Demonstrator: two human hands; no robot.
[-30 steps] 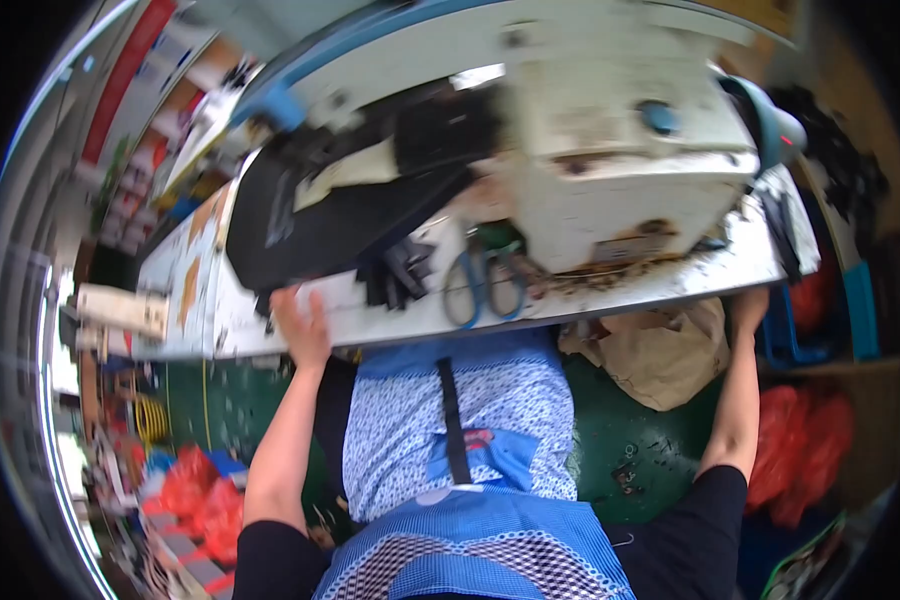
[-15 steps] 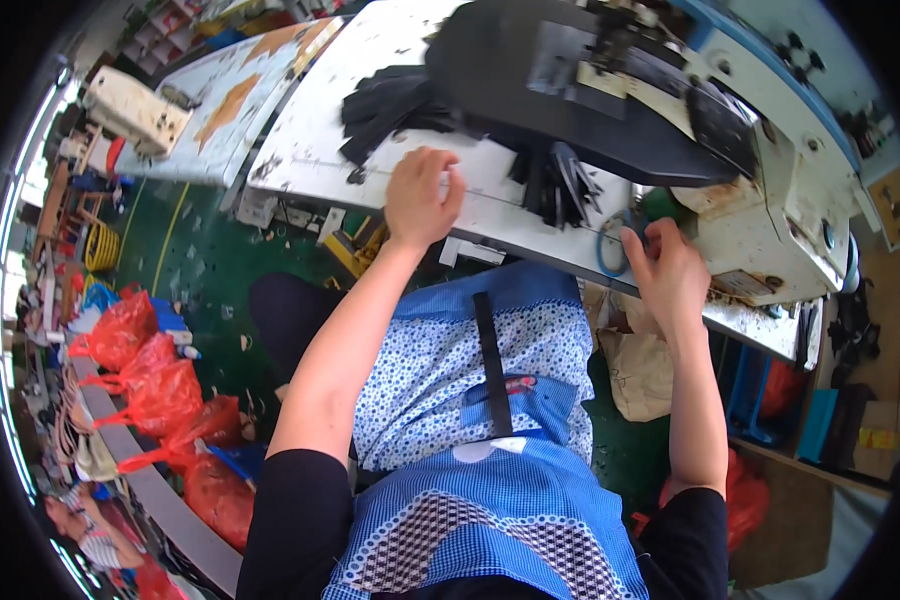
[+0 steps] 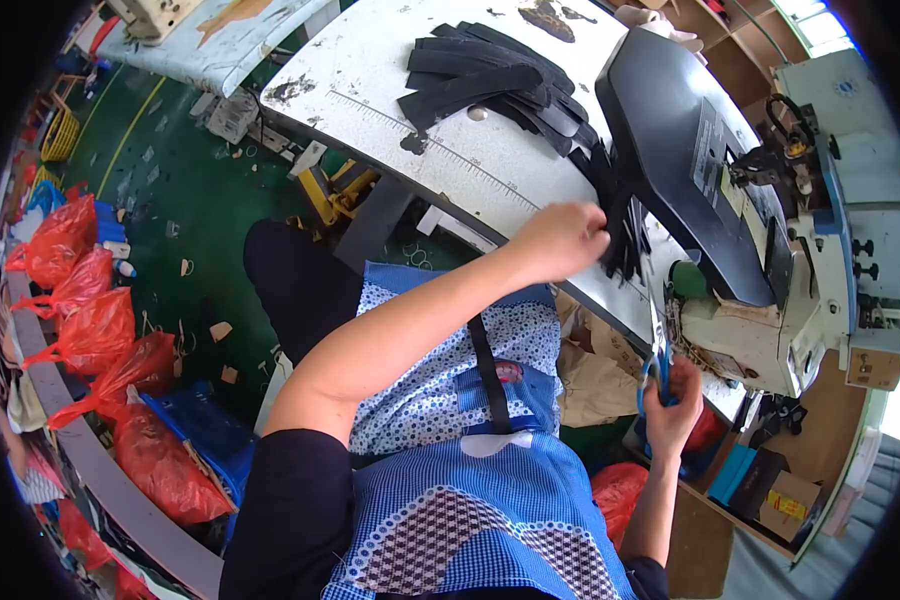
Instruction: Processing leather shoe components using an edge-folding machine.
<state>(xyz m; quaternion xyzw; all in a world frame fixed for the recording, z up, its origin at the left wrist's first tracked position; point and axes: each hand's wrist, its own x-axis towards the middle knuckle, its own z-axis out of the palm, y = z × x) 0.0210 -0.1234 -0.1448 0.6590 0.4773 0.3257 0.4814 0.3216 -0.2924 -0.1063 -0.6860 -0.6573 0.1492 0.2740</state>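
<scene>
My right hand (image 3: pixel 673 405) grips the blue handles of a pair of scissors (image 3: pixel 658 330) at the table's front edge. The metal blades point away from me, toward the hanging ends of a bunch of narrow black strips (image 3: pixel 625 245). Beside that bunch is my left hand (image 3: pixel 567 240), its fingers curled in and their tips at the strips' edge; what they pinch, if anything, is hidden. Farther back, a fanned pile of wider black strips (image 3: pixel 500 85) lies on the white tabletop (image 3: pixel 370 75).
A large black panel (image 3: pixel 690 170) rests over the bed of a sewing machine (image 3: pixel 820 250) at right. Red plastic bags (image 3: pixel 160 460) line the left side above the green floor (image 3: pixel 170 250). A brown paper-like heap (image 3: pixel 595 385) is below the table edge.
My right hand has picked up the scissors from beside the machine and drawn them toward me. The left hand has moved right, to the narrow strips. The head view has shifted.
</scene>
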